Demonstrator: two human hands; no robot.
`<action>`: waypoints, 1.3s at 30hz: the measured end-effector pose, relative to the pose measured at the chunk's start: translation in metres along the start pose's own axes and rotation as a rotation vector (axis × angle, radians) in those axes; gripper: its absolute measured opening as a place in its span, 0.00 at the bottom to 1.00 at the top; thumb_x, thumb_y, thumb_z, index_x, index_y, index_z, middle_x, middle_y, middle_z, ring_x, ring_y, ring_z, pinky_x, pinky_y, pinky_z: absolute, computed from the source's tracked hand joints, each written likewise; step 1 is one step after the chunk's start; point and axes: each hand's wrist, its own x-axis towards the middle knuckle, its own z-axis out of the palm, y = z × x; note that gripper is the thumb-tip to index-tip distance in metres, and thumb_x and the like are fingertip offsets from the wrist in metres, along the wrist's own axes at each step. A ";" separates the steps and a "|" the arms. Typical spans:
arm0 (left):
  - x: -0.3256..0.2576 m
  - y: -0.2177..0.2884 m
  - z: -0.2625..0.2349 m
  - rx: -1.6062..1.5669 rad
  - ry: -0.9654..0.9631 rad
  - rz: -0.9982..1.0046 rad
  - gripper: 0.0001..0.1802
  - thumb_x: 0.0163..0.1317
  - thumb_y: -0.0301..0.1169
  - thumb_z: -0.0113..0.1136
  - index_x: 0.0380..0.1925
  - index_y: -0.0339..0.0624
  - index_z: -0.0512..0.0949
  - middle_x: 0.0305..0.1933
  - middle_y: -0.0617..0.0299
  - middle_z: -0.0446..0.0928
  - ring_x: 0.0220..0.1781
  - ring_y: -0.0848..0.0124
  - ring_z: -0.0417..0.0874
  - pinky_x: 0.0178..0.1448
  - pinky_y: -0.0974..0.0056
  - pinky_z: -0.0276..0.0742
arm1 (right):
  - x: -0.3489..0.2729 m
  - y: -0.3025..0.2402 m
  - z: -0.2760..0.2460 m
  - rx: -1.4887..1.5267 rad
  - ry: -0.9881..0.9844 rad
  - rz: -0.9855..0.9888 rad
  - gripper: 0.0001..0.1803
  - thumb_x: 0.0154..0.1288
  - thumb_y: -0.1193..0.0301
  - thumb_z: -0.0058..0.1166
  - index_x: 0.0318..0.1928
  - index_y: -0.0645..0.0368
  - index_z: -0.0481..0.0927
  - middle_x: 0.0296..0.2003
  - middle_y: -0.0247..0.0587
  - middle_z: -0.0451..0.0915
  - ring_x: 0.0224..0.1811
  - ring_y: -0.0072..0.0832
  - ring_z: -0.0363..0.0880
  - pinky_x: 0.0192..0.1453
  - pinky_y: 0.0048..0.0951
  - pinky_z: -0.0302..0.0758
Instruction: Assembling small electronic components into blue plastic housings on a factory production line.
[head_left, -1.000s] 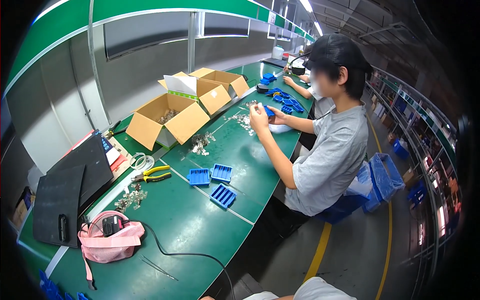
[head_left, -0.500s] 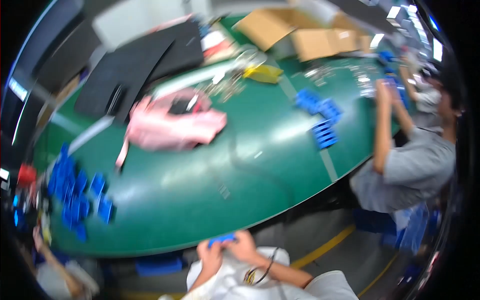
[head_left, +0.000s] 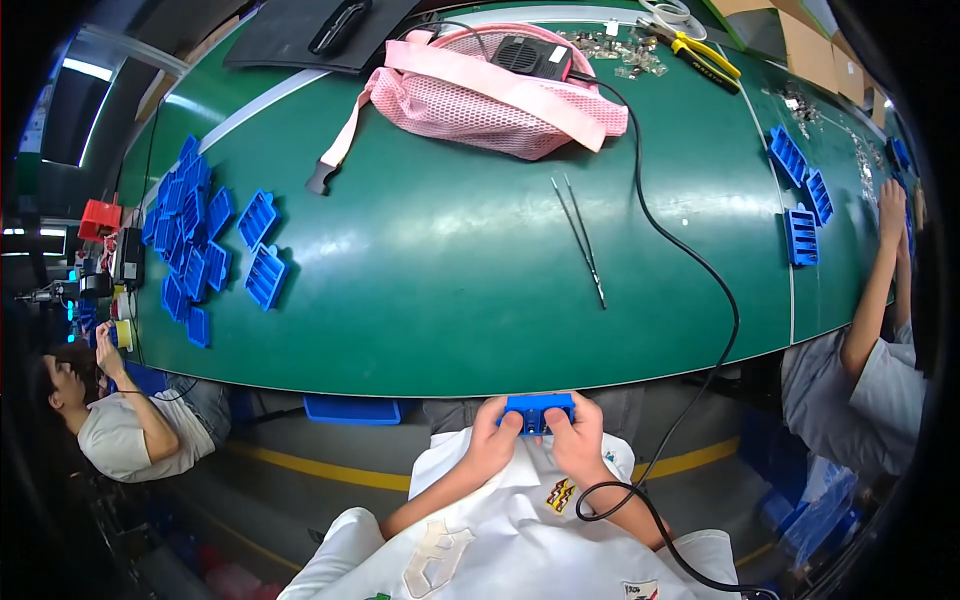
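Gripping a small blue tray (head_left: 538, 408) between them, the left hand (head_left: 493, 440) and the right hand (head_left: 578, 440) sit low in the middle of the frame, close against the person's white shirt (head_left: 470, 540) and just below the near edge of the green table (head_left: 450, 270). The tray is a flat rectangular piece of hard blue plastic, pinched at each end by fingers and thumbs. Above it on the smooth tabletop lie slim metal tweezers (head_left: 582, 240), with a black cable (head_left: 700, 270) curving past on the right. A pink mesh bag (head_left: 480, 100) slumps at the upper middle. Ribbed blue trays are heaped in a pile (head_left: 195, 240) at the left, and three more trays (head_left: 800, 195) lie at the right, near another person's raised arm (head_left: 875, 270).
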 end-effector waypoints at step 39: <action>0.002 -0.003 0.026 0.016 0.532 -0.061 0.19 0.67 0.44 0.44 0.28 0.40 0.72 0.23 0.65 0.72 0.24 0.78 0.72 0.28 0.71 0.68 | -0.002 -0.036 0.010 -0.019 0.122 0.255 0.20 0.66 0.60 0.48 0.25 0.64 0.76 0.15 0.31 0.72 0.16 0.15 0.67 0.18 0.20 0.64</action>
